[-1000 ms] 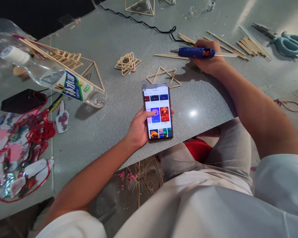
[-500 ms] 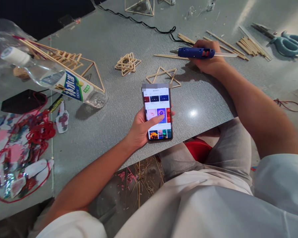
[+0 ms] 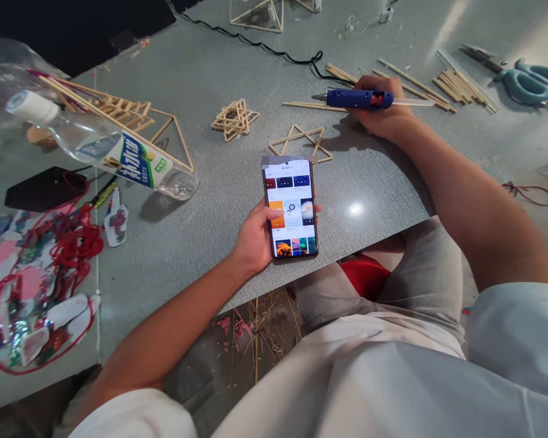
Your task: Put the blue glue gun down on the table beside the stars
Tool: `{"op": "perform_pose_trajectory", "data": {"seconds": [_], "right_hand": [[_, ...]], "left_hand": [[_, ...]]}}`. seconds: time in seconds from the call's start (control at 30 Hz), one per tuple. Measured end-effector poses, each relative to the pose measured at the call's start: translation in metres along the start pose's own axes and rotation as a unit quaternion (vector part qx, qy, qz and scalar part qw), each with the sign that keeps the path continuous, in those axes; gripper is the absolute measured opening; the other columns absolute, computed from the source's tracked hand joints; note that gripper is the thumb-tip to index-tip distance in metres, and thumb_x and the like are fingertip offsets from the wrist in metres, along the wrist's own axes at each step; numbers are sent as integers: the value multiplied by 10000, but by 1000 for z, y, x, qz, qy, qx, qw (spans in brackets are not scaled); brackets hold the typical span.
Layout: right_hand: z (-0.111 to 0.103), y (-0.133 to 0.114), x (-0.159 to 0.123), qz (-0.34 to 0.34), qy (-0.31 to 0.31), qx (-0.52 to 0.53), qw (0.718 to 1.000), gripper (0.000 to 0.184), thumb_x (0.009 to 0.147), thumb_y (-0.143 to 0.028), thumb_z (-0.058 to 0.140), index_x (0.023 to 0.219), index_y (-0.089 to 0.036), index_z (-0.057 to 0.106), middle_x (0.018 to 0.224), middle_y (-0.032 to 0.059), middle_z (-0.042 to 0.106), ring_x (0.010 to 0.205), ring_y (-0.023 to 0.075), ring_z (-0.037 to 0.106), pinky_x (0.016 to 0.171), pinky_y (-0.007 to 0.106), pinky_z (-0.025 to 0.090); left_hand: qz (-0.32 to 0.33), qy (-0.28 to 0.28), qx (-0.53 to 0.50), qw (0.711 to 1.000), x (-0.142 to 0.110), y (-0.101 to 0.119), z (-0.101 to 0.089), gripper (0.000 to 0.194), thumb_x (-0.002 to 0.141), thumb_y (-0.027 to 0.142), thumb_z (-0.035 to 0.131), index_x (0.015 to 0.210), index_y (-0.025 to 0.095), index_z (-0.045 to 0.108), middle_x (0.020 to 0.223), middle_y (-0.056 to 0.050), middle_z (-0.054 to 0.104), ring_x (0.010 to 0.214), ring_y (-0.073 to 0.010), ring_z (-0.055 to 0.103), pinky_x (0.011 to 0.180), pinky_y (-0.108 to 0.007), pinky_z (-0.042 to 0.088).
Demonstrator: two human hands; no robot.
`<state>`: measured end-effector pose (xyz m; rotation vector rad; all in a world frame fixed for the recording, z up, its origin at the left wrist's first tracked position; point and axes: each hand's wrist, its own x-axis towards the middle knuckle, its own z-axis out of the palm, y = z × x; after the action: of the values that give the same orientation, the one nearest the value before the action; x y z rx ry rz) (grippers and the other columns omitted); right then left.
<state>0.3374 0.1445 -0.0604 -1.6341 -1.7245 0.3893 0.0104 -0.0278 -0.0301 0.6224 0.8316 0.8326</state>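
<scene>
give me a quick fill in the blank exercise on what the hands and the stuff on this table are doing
1. The left hand holds a ____ with its screen lit.
2. The right hand grips a blue ____ over the table.
3. The clear plastic bottle lies on its ____.
4. The teal scissors lie at the table's far ____ side.

Missing words: phone; glue gun; side; right
</scene>
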Motion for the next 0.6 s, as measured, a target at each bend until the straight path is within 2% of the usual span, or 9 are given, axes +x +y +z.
{"op": "perform_pose_trajectory", "data": {"seconds": [0.17,0.27,0.4,0.6], "right_hand": [[0,1,0,-1,1,1,1000,234,864,-304,837,851,-280,605,785,-17,666,771,172,501,762,331,444],[-1,0,-1,3,-4,-2,1000,248,862,-375,837,853,-288,605,807,-17,693,798,179,513,786,339,450],[-3,-2,-2,7,-13,-6,1000,257,859,-455,826,870,-309,614,831,-19,712,801,192,519,793,355,461],[-4,-6,-3,13,-14,-18,1000,258,842,-434,837,882,-296,623,840,-19,733,809,187,491,790,337,460]], "left_hand": [[-4,-28,-24,999,-2,3,-1,586,765,320,693,1313,124,751,1354,-153,841,1207,-361,825,1035,-505,696],[0,-17,1,1000,-2,1,0,615,739,262,759,1343,151,731,1343,-136,845,1194,-354,828,1033,-505,697],[16,9,55,998,-1,-2,0,612,774,213,853,1366,185,702,1381,-135,833,1194,-351,830,1053,-529,688],[1,-19,10,1000,-1,2,-4,700,804,341,647,1466,122,708,1451,-182,800,1309,-403,791,1144,-579,647]]}}
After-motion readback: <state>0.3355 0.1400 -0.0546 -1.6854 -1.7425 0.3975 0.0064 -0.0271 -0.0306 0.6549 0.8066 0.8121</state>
